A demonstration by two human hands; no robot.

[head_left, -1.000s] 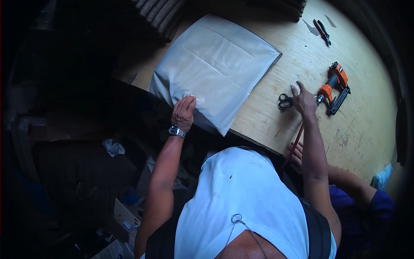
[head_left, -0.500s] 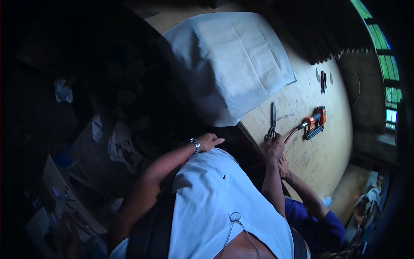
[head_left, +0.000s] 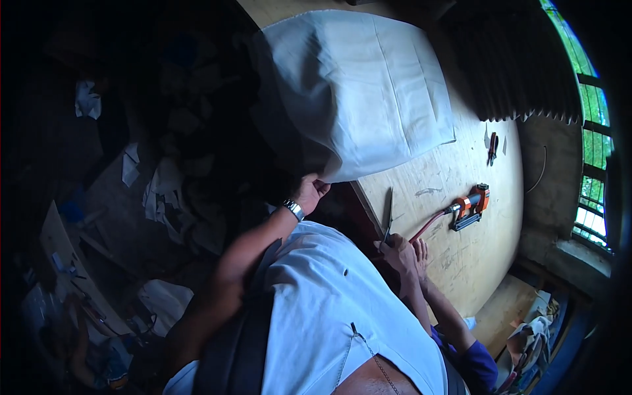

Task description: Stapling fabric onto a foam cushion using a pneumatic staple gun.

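A large white fabric piece (head_left: 375, 92), creased with straight seam lines, drapes over the wooden table and hangs past its left edge. At its near lower edge my left hand (head_left: 311, 194), with a metal watch on the wrist, has its fingers closed on the cloth. My right hand (head_left: 397, 254) grips the handles of a pair of scissors (head_left: 390, 212) beside the table's near edge, blades pointing away from me. Close against my right hand, another person's hand (head_left: 421, 255) rests at the table; that arm has a purple sleeve (head_left: 475, 366).
An orange and black staple gun (head_left: 471, 207) with a red hose (head_left: 429, 225) lies on the wooden table (head_left: 454, 276). Farther back are pliers (head_left: 492, 149). Dark corrugated material (head_left: 520, 72) stands at the far right, near a barred window (head_left: 594, 158). Scraps (head_left: 161, 197) litter the dark floor at left.
My left hand has moved forward from my body to the fabric's edge and closed on it. My right hand has drawn the scissors nearer and leftward, tilting them.
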